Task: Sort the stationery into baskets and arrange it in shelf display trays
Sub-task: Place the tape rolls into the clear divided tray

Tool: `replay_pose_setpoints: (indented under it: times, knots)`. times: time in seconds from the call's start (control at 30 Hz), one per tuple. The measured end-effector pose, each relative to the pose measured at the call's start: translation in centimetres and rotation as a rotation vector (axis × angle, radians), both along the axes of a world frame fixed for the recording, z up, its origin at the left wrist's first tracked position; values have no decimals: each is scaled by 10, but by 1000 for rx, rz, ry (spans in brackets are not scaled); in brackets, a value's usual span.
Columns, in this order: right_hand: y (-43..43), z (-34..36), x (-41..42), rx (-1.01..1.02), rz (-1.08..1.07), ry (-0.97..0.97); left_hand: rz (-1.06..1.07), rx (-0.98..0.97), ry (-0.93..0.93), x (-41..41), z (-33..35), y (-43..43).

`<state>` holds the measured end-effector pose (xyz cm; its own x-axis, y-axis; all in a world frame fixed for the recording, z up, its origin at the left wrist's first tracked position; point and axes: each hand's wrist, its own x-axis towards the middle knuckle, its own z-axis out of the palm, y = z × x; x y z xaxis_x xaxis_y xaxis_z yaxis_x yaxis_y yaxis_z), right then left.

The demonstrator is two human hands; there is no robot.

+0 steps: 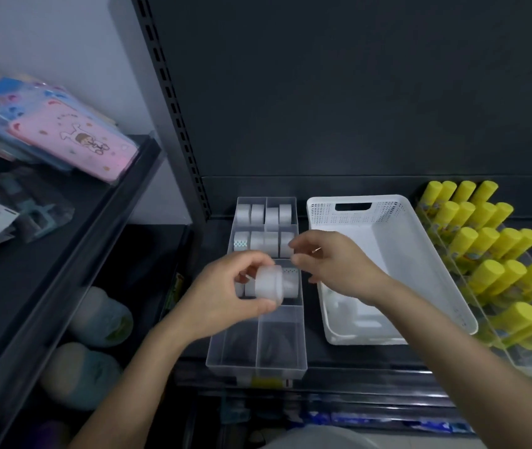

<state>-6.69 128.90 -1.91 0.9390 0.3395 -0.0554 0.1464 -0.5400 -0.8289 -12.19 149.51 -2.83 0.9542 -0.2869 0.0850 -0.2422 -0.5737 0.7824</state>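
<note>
Tape roll (pixel 269 283) is held between the curled fingers and thumb of the left hand (pixel 225 296), just above the third row of the clear display tray (pixel 290 367) on the shelf (pixel 314 319). The right hand (pixel 332 264) is poised at the tray's right wall with fingers half-curled, and whether anything is pinched there cannot be told. It is judged that the seated rolls (pixel 258 213) could be knocked over, the gap being tight and hidden by the hands. One roll in hand is counted, four in the back row, four in the second, at least two in the third, one white basket (pixel 387 222), and yellow glue sticks (pixel 484 241) in at least four rows of four.
</note>
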Motion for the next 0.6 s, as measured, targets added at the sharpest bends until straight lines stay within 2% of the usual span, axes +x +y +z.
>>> replay_pose_setpoints:
  times: [0.1,0.17,0.3,0.43,0.6]
  knots:
    - [10,-10,-8,-179,162,-225,30,71,50,-18,-4,22]
    - [18,-18,-17,-255,257,-289,39,112,88,-29,-8,33]
    - [23,-28,-26,-333,319,-316,30,218,120,-42,-21,45]
    - [25,-29,-26,-391,336,-337,48,394,25,-43,-37,41]
    - [25,-32,-27,-435,346,-343,65,470,-28,-41,-42,36]
